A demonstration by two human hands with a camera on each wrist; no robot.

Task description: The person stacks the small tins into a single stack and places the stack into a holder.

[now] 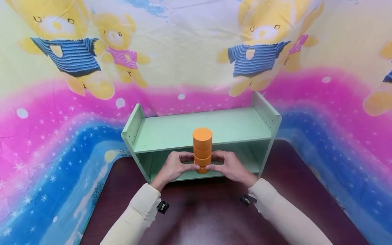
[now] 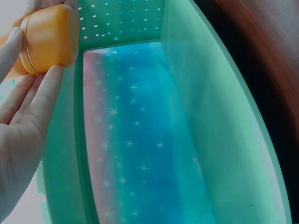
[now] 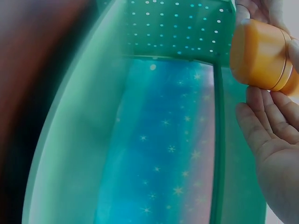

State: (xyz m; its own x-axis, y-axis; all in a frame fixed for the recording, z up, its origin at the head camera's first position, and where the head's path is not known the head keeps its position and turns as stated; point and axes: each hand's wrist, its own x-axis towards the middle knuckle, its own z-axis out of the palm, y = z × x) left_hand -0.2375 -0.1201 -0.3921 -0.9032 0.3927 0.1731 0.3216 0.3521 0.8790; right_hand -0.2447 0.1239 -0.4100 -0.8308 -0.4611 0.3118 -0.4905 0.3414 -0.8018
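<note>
A stack of several orange round containers point(image 1: 202, 149) stands upright in front of the green shelf unit, its flat top turned to the head camera. From the left side my left hand point(image 1: 176, 167) grips the lower part of the stack between thumb and fingers. My right hand point(image 1: 231, 166) grips it likewise from the right, the two thumbs close together on the near side. In the left wrist view, a seam runs round the orange container point(image 2: 49, 39) between thumb and fingertips. The right wrist view shows the other side of the container point(image 3: 261, 53).
The pale green shelf unit point(image 1: 196, 127) has a top board, raised perforated end panels and a lower compartment. It stands on a dark red-brown table point(image 1: 196, 217). Behind and around hangs a cloth backdrop point(image 1: 190, 51) printed with bears and snowflakes.
</note>
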